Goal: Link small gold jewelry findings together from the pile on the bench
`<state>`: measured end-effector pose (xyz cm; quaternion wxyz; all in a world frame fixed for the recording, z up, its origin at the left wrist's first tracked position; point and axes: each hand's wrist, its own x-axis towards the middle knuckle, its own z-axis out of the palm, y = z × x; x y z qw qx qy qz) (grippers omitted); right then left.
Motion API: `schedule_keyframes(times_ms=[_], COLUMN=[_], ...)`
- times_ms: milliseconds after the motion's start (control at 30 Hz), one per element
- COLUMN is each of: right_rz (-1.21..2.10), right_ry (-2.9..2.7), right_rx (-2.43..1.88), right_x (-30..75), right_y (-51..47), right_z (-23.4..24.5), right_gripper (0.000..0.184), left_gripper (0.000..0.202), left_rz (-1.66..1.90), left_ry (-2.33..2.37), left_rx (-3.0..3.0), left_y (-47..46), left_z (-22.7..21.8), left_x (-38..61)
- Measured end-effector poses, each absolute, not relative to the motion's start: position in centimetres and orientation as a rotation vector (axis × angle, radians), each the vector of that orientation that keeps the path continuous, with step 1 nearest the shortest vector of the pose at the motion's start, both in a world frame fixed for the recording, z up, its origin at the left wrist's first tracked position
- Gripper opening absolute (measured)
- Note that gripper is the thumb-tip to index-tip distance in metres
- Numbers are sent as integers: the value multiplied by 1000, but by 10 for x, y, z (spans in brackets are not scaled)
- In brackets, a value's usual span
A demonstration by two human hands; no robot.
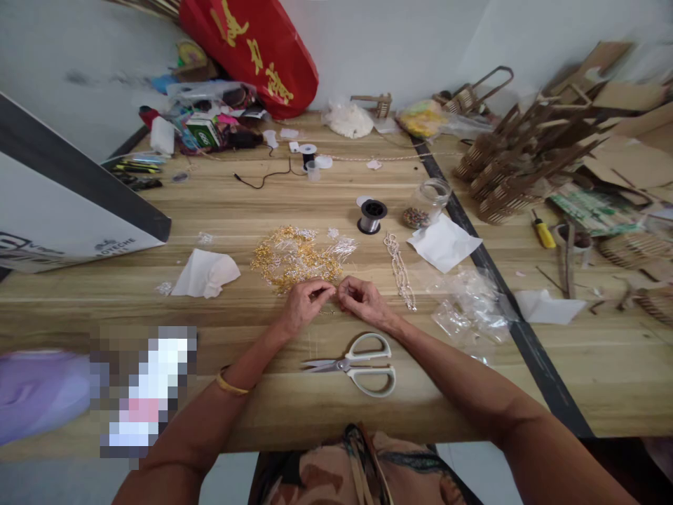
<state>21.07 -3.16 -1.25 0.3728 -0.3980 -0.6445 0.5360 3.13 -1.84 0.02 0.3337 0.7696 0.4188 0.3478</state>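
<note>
Over the wooden table, my left hand [308, 303] and my right hand [362, 300] meet with their fingertips pinched almost together. Whatever sits between the fingers is too small to name; a thin strand with tiny bits shows just below them. Right behind my hands lies a loose pile of gold and silver beads [284, 263], with silvery pins [343, 247] at its right side. A pair of scissors [362, 365] with pale handles rests in front of my hands, blades pointing left. To the right, a silvery bead chain [400, 273] is stretched along the table.
A spool of wire [371, 216] and a glass jar [427, 202] of beads stand behind. White paper [446, 242] and clear plastic bags [473, 308] lie at right, crumpled paper [205, 272] at left. Small woven baskets [505, 168] are heaped far right; a large box [68, 203] stands left.
</note>
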Motion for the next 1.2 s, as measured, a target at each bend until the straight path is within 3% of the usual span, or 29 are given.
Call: schedule_keyframes(times_ms=[467, 1200], right_rz=[1399, 1317], right_ry=[-1526, -1562], right_rx=[-1023, -925], right_x=[210, 208], right_y=[-31, -30], right_z=[-11, -16], right_gripper=[32, 26], left_gripper=[13, 8], left_rz=[960, 1071], left_ry=[1139, 1034], left_rx=[1746, 1893], left_y=[-17, -15], left_z=[-2, -3], left_x=[32, 34])
